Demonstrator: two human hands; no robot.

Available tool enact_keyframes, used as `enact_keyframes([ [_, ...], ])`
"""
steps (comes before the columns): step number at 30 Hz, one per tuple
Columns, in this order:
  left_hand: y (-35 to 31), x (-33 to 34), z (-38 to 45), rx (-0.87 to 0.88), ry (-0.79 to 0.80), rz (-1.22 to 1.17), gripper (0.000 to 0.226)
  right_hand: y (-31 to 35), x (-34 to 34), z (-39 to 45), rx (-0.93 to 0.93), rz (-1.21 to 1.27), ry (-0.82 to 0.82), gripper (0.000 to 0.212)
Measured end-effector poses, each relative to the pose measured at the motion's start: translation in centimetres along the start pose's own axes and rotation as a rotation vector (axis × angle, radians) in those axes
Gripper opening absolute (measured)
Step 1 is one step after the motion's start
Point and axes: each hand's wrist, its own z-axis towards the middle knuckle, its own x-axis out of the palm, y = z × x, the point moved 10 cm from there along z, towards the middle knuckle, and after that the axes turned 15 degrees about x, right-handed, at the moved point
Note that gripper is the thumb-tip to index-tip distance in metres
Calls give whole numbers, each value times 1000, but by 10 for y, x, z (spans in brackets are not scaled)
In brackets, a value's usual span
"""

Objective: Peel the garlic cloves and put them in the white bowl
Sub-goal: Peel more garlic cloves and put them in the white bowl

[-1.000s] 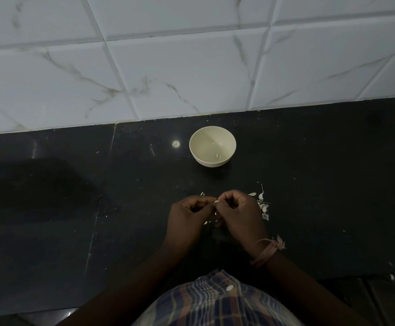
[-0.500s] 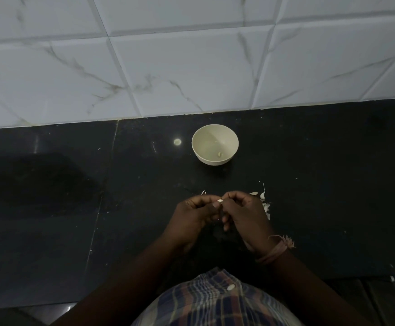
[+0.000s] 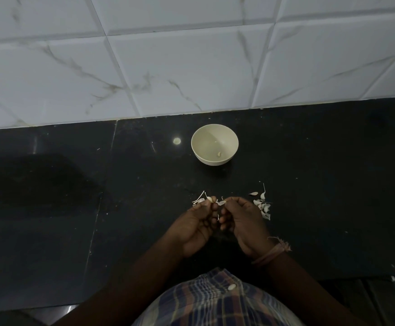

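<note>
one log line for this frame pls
phase: peeling | left hand: pinches garlic clove | right hand: pulls skin | white bowl: one peeled clove inside

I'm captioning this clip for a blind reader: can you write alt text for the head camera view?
Seen from above, a person's left hand pinches a garlic clove while the right hand pulls off a piece of skin, over a black counter. Beyond stands a white bowl holding one peeled clove; loose skins lie beside the hands.

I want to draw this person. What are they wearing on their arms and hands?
Both arms are bare, no sleeves showing. The right wrist has a pinkish thread band with a frayed knot. The left hand and right hand wear nothing. A checked shirt shows below.
</note>
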Motion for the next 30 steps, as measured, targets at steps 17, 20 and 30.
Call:
enact_keyframes([
  [17,-22,-15,-1,134,-116,208,20,36,2,-11,-411,-531,-181,14],
  [20,-22,-5,-5,111,-90,154,21,41,19,-24,-571,-703,-123,31],
  [30,-13,-1,-12,-5,-119,47,17,47,24,-33,-714,-780,-165,25],
])
